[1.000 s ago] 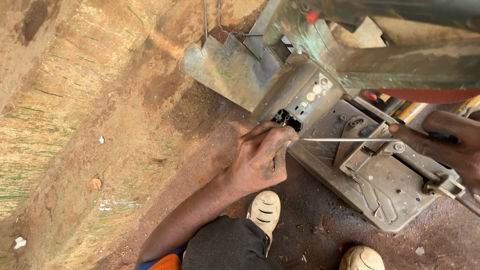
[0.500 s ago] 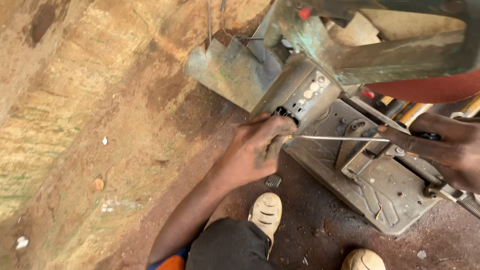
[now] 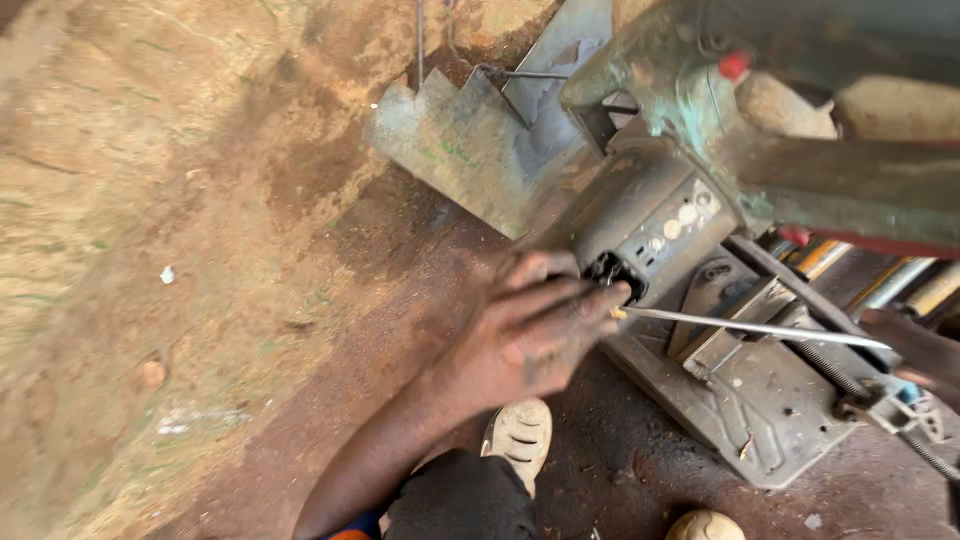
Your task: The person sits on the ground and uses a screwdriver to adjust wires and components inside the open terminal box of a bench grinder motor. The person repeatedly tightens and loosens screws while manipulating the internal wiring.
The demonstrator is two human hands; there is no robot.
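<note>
My left hand (image 3: 530, 335) reaches across to a grey motor housing (image 3: 650, 215). Its fingertips are bunched at a black opening on the housing, pinching the tip of a long thin screwdriver shaft (image 3: 750, 327). The shaft runs right to my right hand (image 3: 915, 350), half cut off by the frame's edge, which grips the handle end. The housing carries a small panel with pale round buttons. It belongs to a worn green machine (image 3: 800, 150) mounted over a grey metal base plate (image 3: 760, 420).
A jagged sheet of grey metal (image 3: 470, 150) leans behind the machine. Bare reddish earth (image 3: 200, 250) fills the left. My pale shoes (image 3: 520, 435) and dark-trousered knee (image 3: 460, 500) are at the bottom. A spring and clamp (image 3: 880, 405) sit on the plate's right.
The view has shifted slightly. My left hand has stayed at the housing's black opening, and the screwdriver shaft has stayed between both hands with little movement.
</note>
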